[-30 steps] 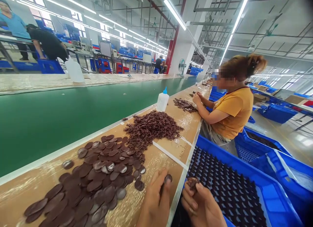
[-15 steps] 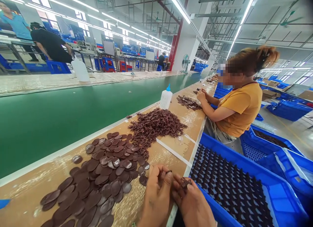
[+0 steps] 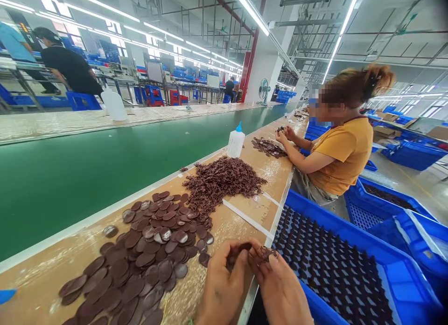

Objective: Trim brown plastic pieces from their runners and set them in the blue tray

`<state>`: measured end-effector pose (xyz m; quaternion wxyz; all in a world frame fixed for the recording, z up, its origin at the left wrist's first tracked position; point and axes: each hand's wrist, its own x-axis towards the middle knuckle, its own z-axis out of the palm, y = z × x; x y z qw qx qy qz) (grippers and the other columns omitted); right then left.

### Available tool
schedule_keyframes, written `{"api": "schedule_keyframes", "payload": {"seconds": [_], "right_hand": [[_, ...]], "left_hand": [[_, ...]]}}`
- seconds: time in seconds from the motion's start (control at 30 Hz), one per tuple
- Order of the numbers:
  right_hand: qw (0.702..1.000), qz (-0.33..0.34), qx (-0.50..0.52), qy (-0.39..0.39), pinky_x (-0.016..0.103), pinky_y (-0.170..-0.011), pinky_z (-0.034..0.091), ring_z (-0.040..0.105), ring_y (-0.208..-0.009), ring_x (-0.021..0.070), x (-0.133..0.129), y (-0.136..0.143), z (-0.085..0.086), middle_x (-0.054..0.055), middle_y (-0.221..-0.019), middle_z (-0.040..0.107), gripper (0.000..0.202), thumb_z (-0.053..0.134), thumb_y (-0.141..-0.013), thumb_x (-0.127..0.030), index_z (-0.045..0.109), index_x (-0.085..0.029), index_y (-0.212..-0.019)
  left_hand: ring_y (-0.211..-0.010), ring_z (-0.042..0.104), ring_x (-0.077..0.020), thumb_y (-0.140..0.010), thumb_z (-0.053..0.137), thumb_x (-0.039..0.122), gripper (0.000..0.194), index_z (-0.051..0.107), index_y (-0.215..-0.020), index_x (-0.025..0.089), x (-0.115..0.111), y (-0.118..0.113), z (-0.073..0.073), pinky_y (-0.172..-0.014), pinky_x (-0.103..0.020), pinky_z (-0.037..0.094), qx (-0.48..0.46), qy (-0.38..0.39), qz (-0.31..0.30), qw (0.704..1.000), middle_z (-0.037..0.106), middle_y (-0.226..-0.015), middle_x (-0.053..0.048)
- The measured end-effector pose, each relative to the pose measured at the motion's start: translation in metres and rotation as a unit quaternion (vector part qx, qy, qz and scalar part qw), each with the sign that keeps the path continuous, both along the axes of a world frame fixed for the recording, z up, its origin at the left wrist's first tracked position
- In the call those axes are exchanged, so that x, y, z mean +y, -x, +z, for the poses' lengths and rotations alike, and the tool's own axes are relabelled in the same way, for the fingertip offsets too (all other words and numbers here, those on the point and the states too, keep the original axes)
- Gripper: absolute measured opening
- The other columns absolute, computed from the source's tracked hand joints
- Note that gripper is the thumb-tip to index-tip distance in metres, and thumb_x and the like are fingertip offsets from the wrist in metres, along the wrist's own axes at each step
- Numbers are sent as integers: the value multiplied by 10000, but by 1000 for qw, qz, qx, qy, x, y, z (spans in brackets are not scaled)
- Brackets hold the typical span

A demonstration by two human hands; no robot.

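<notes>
My left hand [image 3: 226,280] is closed on a brown oval disc [image 3: 244,246], held between thumb and fingers above the bench edge. Touching it from the right, my right hand [image 3: 282,285] pinches small curly brown pieces [image 3: 266,253] at its fingertips. To the left on the tan bench lies a spread heap of brown oval discs [image 3: 135,257]. Behind it rises a pile of curly brown pieces [image 3: 227,178]. A white bottle with a blue tip [image 3: 236,142] stands beyond that pile.
A blue crate [image 3: 402,278] with rows of dark pieces is at the right, below the bench. A person in a yellow shirt [image 3: 345,152] works farther along. The green belt [image 3: 87,176] runs left of the bench. Another white bottle [image 3: 114,104] stands across it.
The disc between my left fingers shows more clearly, and my hands have drawn closer together. The person in yellow has raised their hands slightly. The view has shifted a little.
</notes>
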<state>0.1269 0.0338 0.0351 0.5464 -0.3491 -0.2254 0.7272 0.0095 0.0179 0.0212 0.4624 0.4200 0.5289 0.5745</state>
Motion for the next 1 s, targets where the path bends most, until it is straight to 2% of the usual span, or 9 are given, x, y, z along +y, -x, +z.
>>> {"api": "schedule_keyframes", "payload": {"seconds": [0.1,0.23,0.37,0.53,0.63,0.8,1.0], "right_hand": [[998,-14,-51,-18,530,-1114,375,653,-1068,312,-3,3,3,104,-1052,758,360,888,-622,-424,790,-219,-902],[995,-18,-101,-17,504,-1167,290,555,-1234,310,-7,10,-5,77,-1224,701,462,874,-658,-449,751,-254,-1058],[989,1,-143,-46,430,-1178,285,484,-1316,303,-8,13,-20,71,-1374,606,301,827,-732,-443,765,-220,-923],[988,2,-144,-50,409,-1128,371,532,-1268,293,-9,17,-24,72,-1356,620,328,802,-765,-419,754,-226,-1026],[986,-2,-159,-55,387,-1103,404,530,-1273,292,-9,19,-23,77,-1341,631,303,803,-769,-379,760,-217,-1022],[981,-6,-181,-69,401,-1102,417,523,-1288,299,-9,21,-24,90,-1336,636,345,793,-773,-379,753,-215,-1074],[974,-12,-209,-80,404,-1115,415,539,-1284,289,-9,22,-24,89,-1328,645,378,753,-803,-412,731,-215,-1125]], "left_hand": [[-817,662,-183,-917,561,378,210,637,-917,182,0,-2,1,-725,-257,513,-5,15,2,1000,712,-861,-40],[-783,684,-185,-914,588,405,243,627,-981,175,-2,-4,5,-690,-245,521,-49,13,-3,999,737,-869,-60],[-779,707,-202,-891,623,425,275,607,-994,170,-5,-3,8,-682,-250,538,-75,26,20,997,751,-871,-80],[-844,715,-210,-914,589,438,250,583,-991,200,-7,-2,5,-712,-257,538,-49,34,28,998,755,-917,-76],[-826,712,-200,-913,591,422,216,577,-971,215,-8,-2,2,-689,-245,521,-36,42,32,998,755,-900,-60],[-801,705,-197,-909,589,396,200,574,-970,207,-8,-3,-1,-655,-239,505,-35,42,47,997,750,-874,-60],[-827,697,-194,-924,557,377,172,572,-970,212,-10,-2,2,-695,-248,518,-1,46,50,998,743,-892,-56]]}}
